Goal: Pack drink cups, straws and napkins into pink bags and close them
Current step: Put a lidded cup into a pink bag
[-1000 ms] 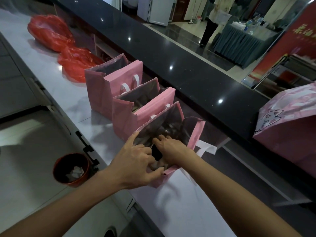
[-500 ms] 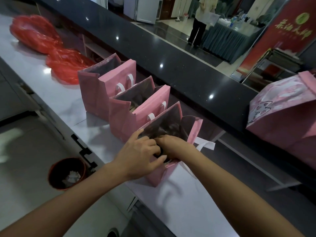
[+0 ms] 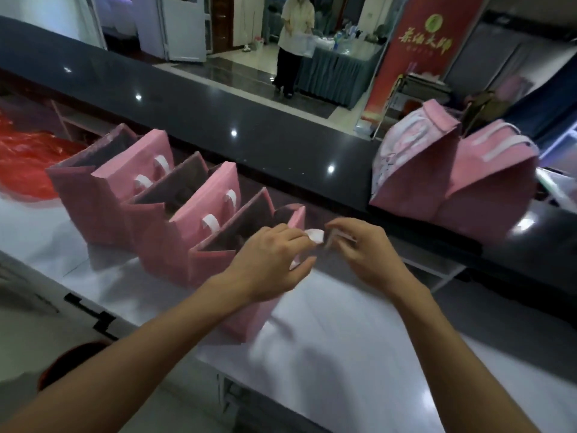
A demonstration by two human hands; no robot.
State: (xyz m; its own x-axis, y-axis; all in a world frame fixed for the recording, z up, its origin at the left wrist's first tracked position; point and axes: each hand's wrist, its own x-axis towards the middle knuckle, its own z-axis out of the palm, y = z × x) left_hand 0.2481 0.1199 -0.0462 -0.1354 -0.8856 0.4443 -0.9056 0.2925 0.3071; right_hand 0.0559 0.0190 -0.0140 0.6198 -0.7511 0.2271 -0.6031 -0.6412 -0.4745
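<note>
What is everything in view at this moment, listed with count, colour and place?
open pink bags: three, pink, in a row on the white counter
white handles: on the nearest bag, pinched between both hands
closed pink bags: two, pink with white trim, on the dark upper ledge at right
red plastic bags: red, far left on the counter; count unclear
bin: red-brown, on the floor lower left
red banner: one, beyond the ledge
person: one, standing by a draped table behind
left hand: over the nearest bag, pinching a handle
right hand: beside it, pinching a handle
</note>
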